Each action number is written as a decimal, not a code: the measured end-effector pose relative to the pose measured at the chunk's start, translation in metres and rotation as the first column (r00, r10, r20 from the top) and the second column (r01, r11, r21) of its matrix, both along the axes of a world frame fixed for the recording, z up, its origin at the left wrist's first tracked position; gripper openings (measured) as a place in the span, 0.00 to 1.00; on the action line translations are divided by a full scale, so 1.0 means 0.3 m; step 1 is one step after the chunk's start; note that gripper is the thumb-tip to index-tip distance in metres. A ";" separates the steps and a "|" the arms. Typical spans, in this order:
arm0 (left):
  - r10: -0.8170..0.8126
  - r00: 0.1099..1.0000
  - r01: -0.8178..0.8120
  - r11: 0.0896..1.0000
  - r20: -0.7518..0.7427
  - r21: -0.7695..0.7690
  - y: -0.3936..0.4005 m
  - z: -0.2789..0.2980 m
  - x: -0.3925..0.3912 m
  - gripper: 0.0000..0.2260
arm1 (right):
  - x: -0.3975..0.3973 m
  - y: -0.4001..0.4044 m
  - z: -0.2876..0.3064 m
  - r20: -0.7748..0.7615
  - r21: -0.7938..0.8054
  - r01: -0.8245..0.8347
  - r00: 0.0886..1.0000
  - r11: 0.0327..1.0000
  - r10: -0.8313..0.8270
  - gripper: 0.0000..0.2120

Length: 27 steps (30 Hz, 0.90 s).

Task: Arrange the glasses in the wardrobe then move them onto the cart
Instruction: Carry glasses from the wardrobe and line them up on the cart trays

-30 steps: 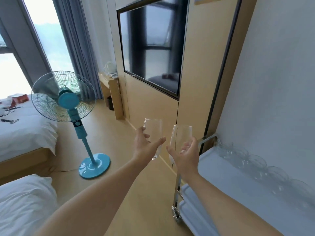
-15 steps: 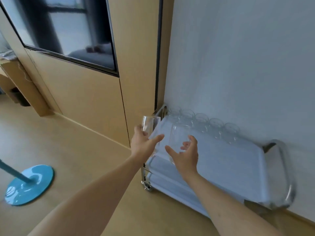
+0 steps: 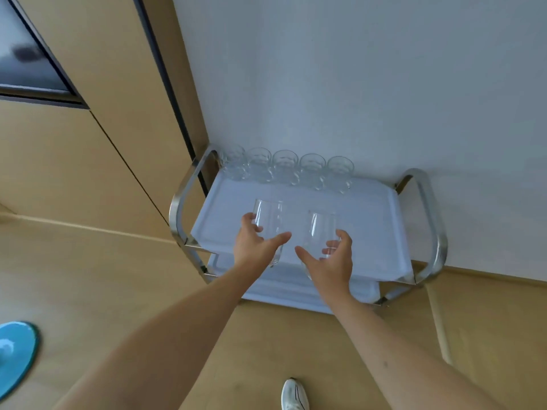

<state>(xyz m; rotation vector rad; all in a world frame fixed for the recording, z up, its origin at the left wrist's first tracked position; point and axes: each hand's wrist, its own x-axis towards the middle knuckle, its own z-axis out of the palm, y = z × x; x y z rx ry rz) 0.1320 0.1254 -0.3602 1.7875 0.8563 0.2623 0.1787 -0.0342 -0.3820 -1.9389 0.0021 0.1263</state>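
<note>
Nearest, a white shoe (image 3: 294,395) stands on the wooden floor (image 3: 88,276), with a blue fan base (image 3: 14,353) at the near left. Beyond, the left hand (image 3: 254,247) curls round a tall clear glass (image 3: 268,220), thumb in front and fingers behind, and the right hand (image 3: 331,261) holds a second glass (image 3: 321,229) in the same way. Both glasses hang upright over the near part of the cart (image 3: 426,226), above its white top shelf and not yet set down. Farther back, a row of five glasses (image 3: 285,168) stands along the shelf's far edge against the wall, so the move to the cart looks well advanced. The wardrobe is out of view, so I cannot tell how many remain. No brand or writing is readable.
</note>
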 end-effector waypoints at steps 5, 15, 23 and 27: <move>-0.046 0.998 0.046 0.999 -0.050 -0.001 -0.075 -0.084 0.080 0.39 | 0.066 -0.068 -0.081 -0.063 -0.020 0.042 0.997 0.999 -0.044 0.45; -0.079 0.984 0.069 0.996 -0.163 -0.063 -0.166 -0.310 -0.005 0.39 | 0.025 -0.129 -0.291 -0.195 -0.043 0.033 0.980 0.999 -0.041 0.46; -0.092 0.959 0.065 0.992 -0.268 -0.107 -0.163 -0.515 -0.103 0.44 | -0.121 -0.181 -0.494 -0.302 -0.053 0.032 0.952 0.998 -0.047 0.47; -0.120 0.951 0.091 0.990 -0.284 -0.111 -0.150 -0.654 -0.135 0.43 | -0.165 -0.164 -0.627 -0.313 -0.094 0.023 0.948 0.995 -0.051 0.46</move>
